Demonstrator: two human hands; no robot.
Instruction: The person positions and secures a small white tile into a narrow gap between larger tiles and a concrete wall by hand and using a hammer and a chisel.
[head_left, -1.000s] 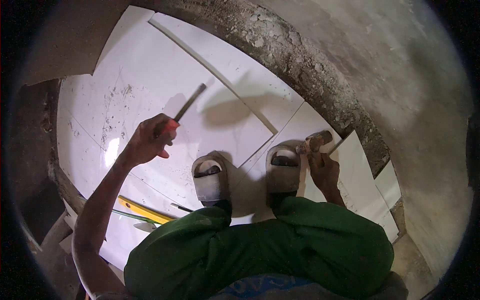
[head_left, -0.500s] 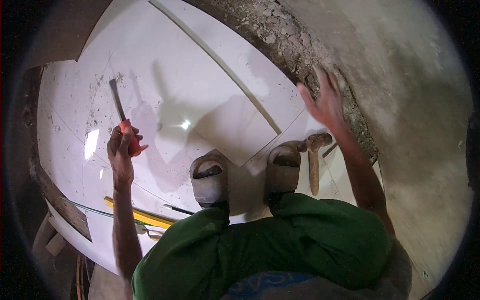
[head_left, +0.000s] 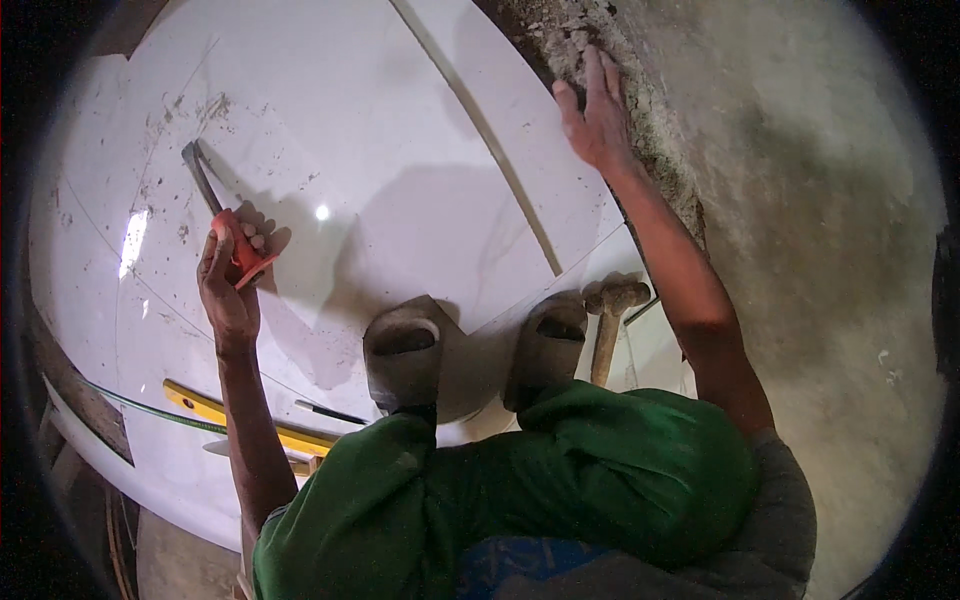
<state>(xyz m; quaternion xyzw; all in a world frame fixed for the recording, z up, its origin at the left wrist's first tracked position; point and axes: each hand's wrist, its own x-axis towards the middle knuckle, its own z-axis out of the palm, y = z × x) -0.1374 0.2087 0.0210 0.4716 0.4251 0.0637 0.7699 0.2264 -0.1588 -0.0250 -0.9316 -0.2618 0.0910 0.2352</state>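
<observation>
From here, the left hand (head_left: 229, 298) has its grip wrapped round a red-handled chisel (head_left: 228, 226) above the white floor tiles (head_left: 330, 120). The right hand (head_left: 601, 130)'s grip is spread over the crumbly rubble strip (head_left: 548, 32); I can't tell if it touches. A hammer (head_left: 607, 330) lies beside the right sandal (head_left: 543, 355).

Construction site: white tiles (head_left: 400, 130), crumbly rubble (head_left: 648, 135)

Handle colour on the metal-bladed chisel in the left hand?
Red: the flared handle of the grey metal-bladed chisel in the left hand. Head view shows it best.
</observation>
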